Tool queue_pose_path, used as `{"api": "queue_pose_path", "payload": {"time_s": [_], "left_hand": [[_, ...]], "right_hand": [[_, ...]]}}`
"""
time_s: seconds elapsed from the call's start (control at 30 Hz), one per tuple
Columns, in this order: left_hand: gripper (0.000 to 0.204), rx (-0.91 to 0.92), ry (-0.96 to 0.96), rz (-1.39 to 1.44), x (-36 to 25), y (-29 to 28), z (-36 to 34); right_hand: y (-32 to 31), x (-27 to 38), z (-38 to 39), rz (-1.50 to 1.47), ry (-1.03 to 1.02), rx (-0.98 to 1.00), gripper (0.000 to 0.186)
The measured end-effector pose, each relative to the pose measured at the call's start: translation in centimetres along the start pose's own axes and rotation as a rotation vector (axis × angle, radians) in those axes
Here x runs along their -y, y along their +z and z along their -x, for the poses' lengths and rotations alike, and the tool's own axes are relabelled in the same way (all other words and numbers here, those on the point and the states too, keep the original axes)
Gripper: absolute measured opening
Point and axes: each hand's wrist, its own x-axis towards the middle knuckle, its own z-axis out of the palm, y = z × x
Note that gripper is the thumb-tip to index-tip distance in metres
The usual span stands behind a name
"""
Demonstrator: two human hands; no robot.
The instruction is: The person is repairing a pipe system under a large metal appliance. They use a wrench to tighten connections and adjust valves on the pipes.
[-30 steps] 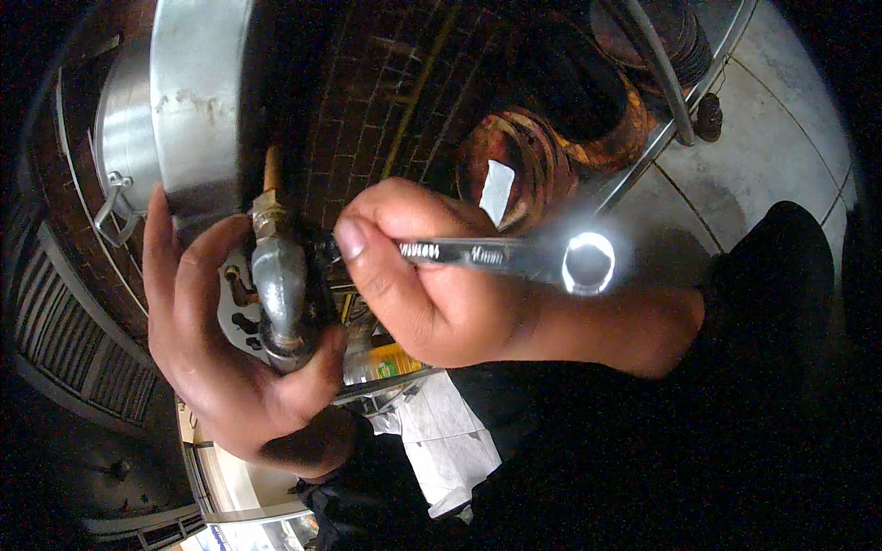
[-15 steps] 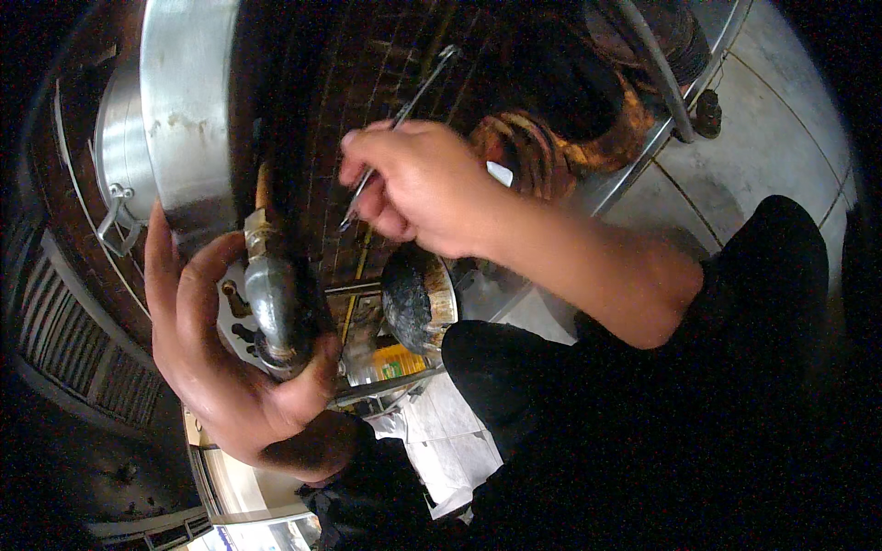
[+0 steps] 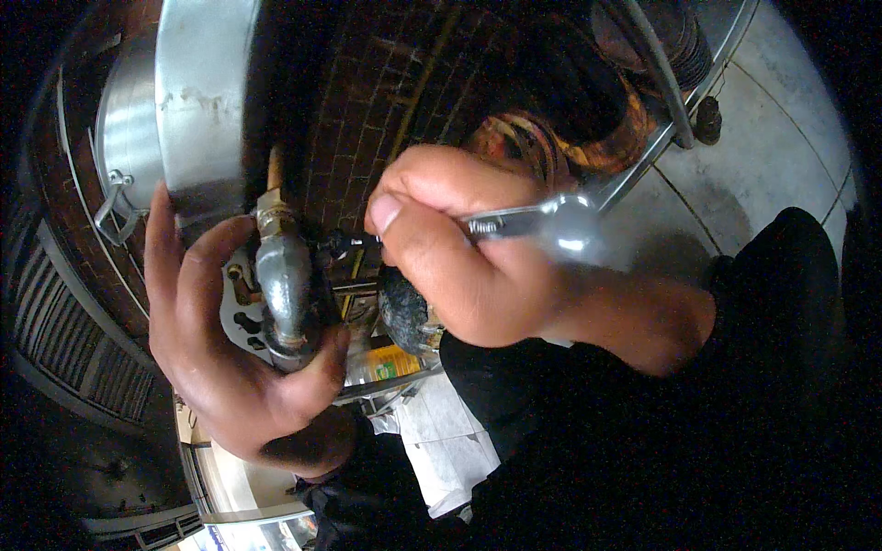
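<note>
My left hand (image 3: 230,358) is curled around a grey metal pipe elbow (image 3: 285,275), thumb on its lower end and a finger near the brass nut (image 3: 273,213) above. A brown pipe (image 3: 275,167) runs up from that nut. My right hand (image 3: 459,239) is closed on a shiny, wrench-like metal tool (image 3: 514,222). Its rounded end sticks out to the right and is blurred; my fist hides its middle. A dark, glinting piece (image 3: 347,244) lies between the elbow and my right fingers; I cannot tell which part it belongs to.
Large metal pots (image 3: 204,101) stand at the upper left. Behind is a dark brick wall (image 3: 358,119). A blackened pan (image 3: 401,312) and a yellow-labelled container (image 3: 390,363) sit below my right hand. A metal frame (image 3: 634,165) crosses the upper right over pale floor tiles (image 3: 781,119).
My right hand has come lower and closer, turning the tool from upright to roughly level, its rounded end now pointing right. My left hand keeps its grip on the elbow.
</note>
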Motion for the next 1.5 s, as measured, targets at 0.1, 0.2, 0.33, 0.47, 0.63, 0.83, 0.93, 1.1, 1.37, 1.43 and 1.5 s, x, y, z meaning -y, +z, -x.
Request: {"api": "queue_pose_path", "payload": {"time_s": [0.1,0.2,0.33,0.47,0.63,0.83,0.93,1.1,1.37,1.43,1.5], "left_hand": [[0.074,-0.002,0.017,0.007,0.2,0.1,0.0],[0.072,0.002,-0.001,0.005,0.2,0.4,0.4],[0.072,-0.001,-0.053,0.019,-0.5,0.3,0.1],[0.073,-0.024,-0.001,0.048,0.1,0.5,0.3],[0.074,-0.019,0.014,-0.017,0.3,0.6,0.4],[0.077,0.037,0.005,0.000,0.5,0.5,0.6],[0.078,-0.009,0.019,0.017,0.6,0.7,0.9],[0.078,-0.024,0.007,0.007,0.1,0.6,0.3],[0.077,-0.009,0.011,0.055,0.6,0.7,0.6],[0.076,-0.022,0.022,0.032,0.4,0.6,0.2],[0.076,-0.020,0.026,0.017,0.3,0.4,0.0]], "right_hand": [[0.8,0.5,0.3,-0.016,-0.067,-0.111,0.014],[1.3,0.4,0.8,0.059,-0.126,-0.089,0.016],[2.0,0.8,1.5,0.116,-0.166,-0.089,0.018],[3.1,0.3,2.5,0.198,-0.410,-0.024,0.020],[4.6,-0.7,3.4,0.177,-0.456,-0.135,0.014],[1.9,-1.3,-0.9,-0.361,0.445,-0.220,0.023],[-0.2,-3.4,-2.6,-0.633,0.856,-0.027,0.033],[0.2,-2.6,-1.3,-0.293,0.402,-0.181,0.029],[1.7,-1.1,1.5,0.112,-0.104,-0.056,0.013],[2.3,-1.1,1.7,0.092,-0.273,-0.125,0.008],[2.8,-1.2,2.0,0.151,-0.408,-0.121,0.013]]}}
